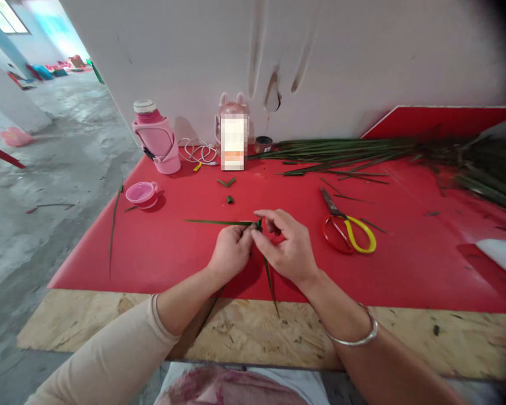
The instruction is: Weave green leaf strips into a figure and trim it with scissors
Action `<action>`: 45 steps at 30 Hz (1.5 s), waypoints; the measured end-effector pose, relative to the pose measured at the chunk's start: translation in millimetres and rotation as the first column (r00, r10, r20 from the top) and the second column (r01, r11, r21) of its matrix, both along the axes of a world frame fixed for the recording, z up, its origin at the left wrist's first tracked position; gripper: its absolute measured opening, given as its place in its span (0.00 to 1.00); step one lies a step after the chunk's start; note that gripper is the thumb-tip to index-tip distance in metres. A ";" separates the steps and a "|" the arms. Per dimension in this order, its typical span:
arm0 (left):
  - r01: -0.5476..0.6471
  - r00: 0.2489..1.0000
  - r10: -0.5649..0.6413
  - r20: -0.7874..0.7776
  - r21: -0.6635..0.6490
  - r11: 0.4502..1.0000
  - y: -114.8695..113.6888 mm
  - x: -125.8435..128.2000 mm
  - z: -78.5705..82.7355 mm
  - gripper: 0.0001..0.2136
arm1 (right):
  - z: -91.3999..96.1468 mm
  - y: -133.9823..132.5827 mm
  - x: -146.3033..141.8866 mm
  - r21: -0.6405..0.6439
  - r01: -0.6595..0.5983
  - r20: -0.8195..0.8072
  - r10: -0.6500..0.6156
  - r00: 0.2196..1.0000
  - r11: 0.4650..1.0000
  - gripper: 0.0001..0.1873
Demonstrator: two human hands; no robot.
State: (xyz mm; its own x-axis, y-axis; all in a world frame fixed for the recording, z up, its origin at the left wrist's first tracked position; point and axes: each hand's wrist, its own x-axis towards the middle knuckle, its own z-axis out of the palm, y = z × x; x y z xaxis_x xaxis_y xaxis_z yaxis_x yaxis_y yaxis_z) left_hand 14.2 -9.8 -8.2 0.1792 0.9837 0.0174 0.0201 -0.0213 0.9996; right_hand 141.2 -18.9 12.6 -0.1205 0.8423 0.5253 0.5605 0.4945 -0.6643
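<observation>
Long green leaf strips (219, 222) meet in a small folded knot between my two hands, over the red table cover. My left hand (231, 247) pinches the knot from the left; one strip sticks out leftward past its fingers. On the other side my right hand (287, 242) is curled, its thumb against the knot and its index finger bent above it. Another strip hangs down toward the table's front edge between the hands. The fingertips partly hide the knot. Beyond the hands lie a small green folded piece (230, 199) and a V-shaped leaf scrap (226, 182).
Scissors (349, 222) with red and yellow handles lie right of my hands. Behind are a pink bottle (160, 143), a white cable (198, 152), a lit phone (234, 140) and a bundle of long leaves (341, 149). A pink cup (142, 194) stands at left.
</observation>
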 end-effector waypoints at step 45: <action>0.297 0.712 0.138 0.689 -0.473 0.830 12.9 -12.9 13.9 0.05 | -13.3 23.7 36.5 -0.033 -0.219 0.049 0.221 0.974 0.975 0.07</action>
State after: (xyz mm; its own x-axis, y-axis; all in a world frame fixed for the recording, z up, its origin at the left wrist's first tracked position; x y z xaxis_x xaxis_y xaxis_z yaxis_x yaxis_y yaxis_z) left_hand 1.3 3.1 5.6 0.4087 0.8501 -0.3323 -0.6280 0.5261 0.5734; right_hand 177.6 4.8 -0.7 -0.3309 0.8058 0.4911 0.4741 0.5919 -0.6518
